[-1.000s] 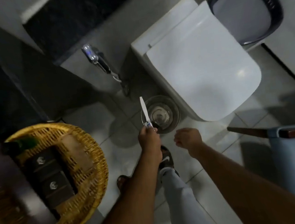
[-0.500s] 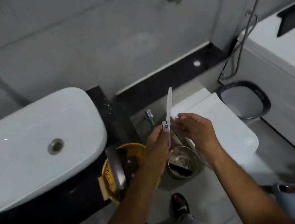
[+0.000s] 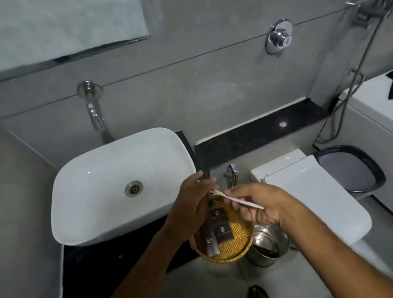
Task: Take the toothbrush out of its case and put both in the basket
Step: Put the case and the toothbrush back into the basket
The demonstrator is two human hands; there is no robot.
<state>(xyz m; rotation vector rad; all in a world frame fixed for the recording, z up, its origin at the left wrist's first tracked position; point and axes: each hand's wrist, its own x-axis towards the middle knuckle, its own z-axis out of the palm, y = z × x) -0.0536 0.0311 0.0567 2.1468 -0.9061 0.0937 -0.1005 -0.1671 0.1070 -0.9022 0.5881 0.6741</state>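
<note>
— Where is the toothbrush case (image 3: 236,201)?
— Above the wicker basket (image 3: 236,243) (beside the sink (image 3: 91,186)), pinched at opposite ends by the left hand (image 3: 193,208) and right hand (image 3: 264,205), both closed on it.

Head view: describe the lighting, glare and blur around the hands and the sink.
Head view: dim, grey light; small glints on the white sink and a bright spot on the black ledge. Left hand, right hand and the thin white toothbrush case are softly smeared. Wide-angle bending curves the walls at the edges.
</note>
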